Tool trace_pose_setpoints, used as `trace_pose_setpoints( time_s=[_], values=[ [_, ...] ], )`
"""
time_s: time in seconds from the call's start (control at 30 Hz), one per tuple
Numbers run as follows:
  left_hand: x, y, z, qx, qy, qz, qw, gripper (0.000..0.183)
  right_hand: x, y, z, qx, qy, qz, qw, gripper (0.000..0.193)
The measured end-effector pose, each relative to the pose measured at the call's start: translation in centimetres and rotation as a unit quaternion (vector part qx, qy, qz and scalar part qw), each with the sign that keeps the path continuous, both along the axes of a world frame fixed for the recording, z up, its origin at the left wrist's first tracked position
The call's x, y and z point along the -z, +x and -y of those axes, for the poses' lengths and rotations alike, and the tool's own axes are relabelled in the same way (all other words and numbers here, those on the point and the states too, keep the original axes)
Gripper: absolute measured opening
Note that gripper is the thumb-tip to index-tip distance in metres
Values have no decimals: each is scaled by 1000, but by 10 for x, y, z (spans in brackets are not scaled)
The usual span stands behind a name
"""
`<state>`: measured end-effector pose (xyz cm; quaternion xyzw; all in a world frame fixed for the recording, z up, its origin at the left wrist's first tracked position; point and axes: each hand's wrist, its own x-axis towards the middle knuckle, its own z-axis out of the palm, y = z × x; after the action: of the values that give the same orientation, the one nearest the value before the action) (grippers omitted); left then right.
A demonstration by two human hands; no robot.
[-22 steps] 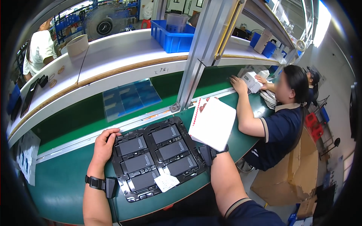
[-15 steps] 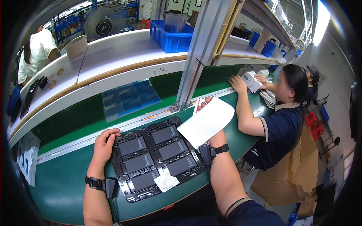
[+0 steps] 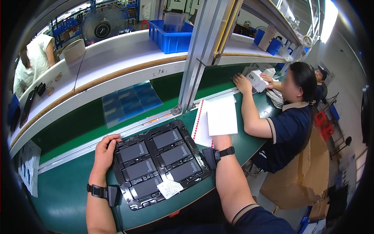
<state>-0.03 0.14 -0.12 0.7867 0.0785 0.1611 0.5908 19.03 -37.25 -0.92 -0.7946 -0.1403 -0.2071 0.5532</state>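
Observation:
A black plastic tray (image 3: 159, 164) with several flat dark rectangular batteries (image 3: 140, 169) in its pockets lies on the green bench. My left hand (image 3: 103, 153) is closed at the tray's upper left corner, fingers over the rim. A small white paper slip (image 3: 170, 188) with handwriting lies across the tray's near edge. Right of the tray, my right hand (image 3: 222, 140) is mostly hidden behind a white sheet of paper (image 3: 222, 119), which it holds up. Beside and beneath that sheet lies another white sheet edged with red dots (image 3: 199, 130). Black straps circle both wrists.
A metal post (image 3: 194, 74) rises beyond the tray by the raised white shelf (image 3: 117, 62), which bears a blue bin (image 3: 171, 41). A co-worker (image 3: 290, 121) sits at right, hands on white boxes. A cardboard box (image 3: 300, 175) stands on the floor.
The white sheet in my right hand has turned from a slant to nearly upright, uncovering more of the red-dotted sheet. My right fingers have gone out of sight behind it. My left hand stays at the tray.

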Motion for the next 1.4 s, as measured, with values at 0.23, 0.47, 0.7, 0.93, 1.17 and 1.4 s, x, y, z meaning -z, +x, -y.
trace_pose_setpoints(
  time_s=[0.23,0.47,0.7,0.93,1.17,1.4],
  values=[
    [2,1,-1,2,-10,1,1000,20,-2,30,-2,-30,640,-247,727,22],
    [-1,0,1,3,3,-2,1000,21,-12,24,-7,-31,600,-234,764,43],
    [-1,0,0,1,0,-3,1000,21,-17,17,-10,15,530,-239,813,28],
    [0,1,1,4,7,3,1000,21,-11,23,-4,-37,588,-158,793,21],
    [0,0,0,0,1,0,1000,20,-16,22,-4,-81,642,-125,752,25],
    [0,1,1,-1,11,3,1000,20,-20,18,-9,-134,619,-140,761,29]
  ],
)
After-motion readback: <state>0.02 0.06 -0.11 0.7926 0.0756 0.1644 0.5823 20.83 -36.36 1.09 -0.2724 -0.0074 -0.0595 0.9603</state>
